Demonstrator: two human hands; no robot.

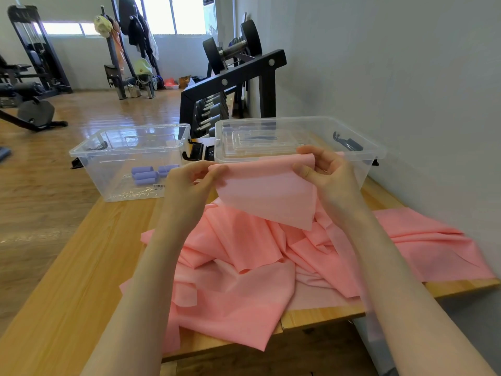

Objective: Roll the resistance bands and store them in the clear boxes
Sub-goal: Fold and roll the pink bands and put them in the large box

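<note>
I hold a pink resistance band (267, 189) up by its top edge over the wooden table (81, 267). My left hand (193, 177) pinches its left corner and my right hand (325, 169) pinches its right corner. Below, a heap of pink bands (244, 267) lies crumpled on the table. Behind my hands stand two clear boxes. The left box (86, 156) holds several rolled purple bands (147, 173). In the right box (360, 150) lies a clear lid (254, 141); my hands and the band hide its front.
A black dumbbell rack (233, 85) stands behind the boxes against the grey wall on the right. Gym machines (29, 66) and a coat stand (130, 42) sit far back on the wooden floor. The pink heap hangs over the table's near edge.
</note>
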